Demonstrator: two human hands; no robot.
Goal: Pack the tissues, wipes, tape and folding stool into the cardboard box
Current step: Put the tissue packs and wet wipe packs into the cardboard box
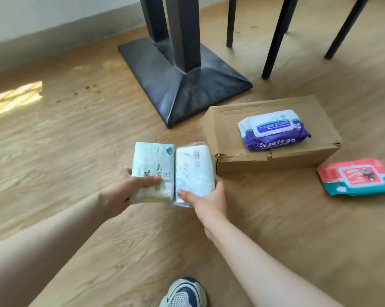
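My left hand (129,187) grips a pale blue tissue pack (152,160) by its near end. My right hand (206,201) holds a white tissue pack (193,169) the same way. The two packs are side by side and touching, held above the wooden floor just left of the cardboard box (280,159). The box lies with its flaps shut. A purple and white wipes pack (273,129) rests on top of it. A red and teal wipes pack (357,177) lies on the floor to the right of the box. No tape or folding stool is in view.
A black table pedestal base (182,85) stands on the floor just behind the box. Dark chair legs (275,38) rise at the back right. My white and navy shoe (183,293) shows at the bottom edge. A pale wall (43,21) runs along the far left.
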